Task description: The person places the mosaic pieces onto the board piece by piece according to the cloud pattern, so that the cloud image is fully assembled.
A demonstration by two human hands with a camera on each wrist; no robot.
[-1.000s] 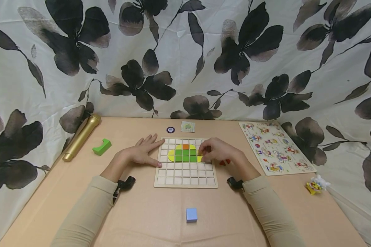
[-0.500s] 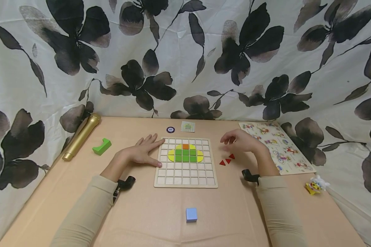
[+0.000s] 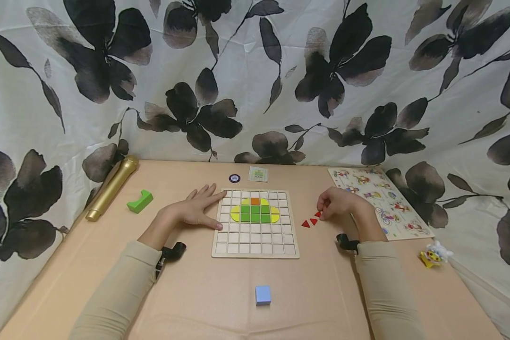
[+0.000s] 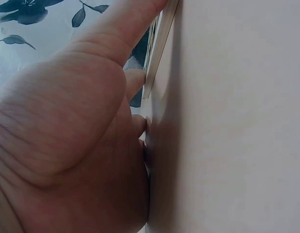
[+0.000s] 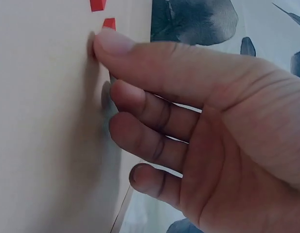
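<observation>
In the head view my left hand (image 3: 191,210) lies with fingers spread at the left edge of a wooden grid board (image 3: 255,243), thumb and fingers on its rim. Green, yellow and orange tiles (image 3: 256,217) fill some squares. Right of the board my right hand (image 3: 340,205) pinches a red triangle (image 3: 318,214) between thumb and index finger at the tabletop. Two other red triangles (image 3: 306,224) lie beside it. In the right wrist view the thumb hides the pinched piece, with two red pieces (image 5: 97,5) beyond it.
A green curved block (image 3: 140,202) and a gold tube (image 3: 112,189) lie at left. A round token (image 3: 234,178) and a small card (image 3: 258,174) lie behind the board. A picture board (image 3: 380,203) and small toy (image 3: 435,255) are at right; a blue cube (image 3: 263,295) sits in front.
My right hand has left the board's right side, moved right, and come down onto the red triangles, where it takes one. The left hand has stayed still.
</observation>
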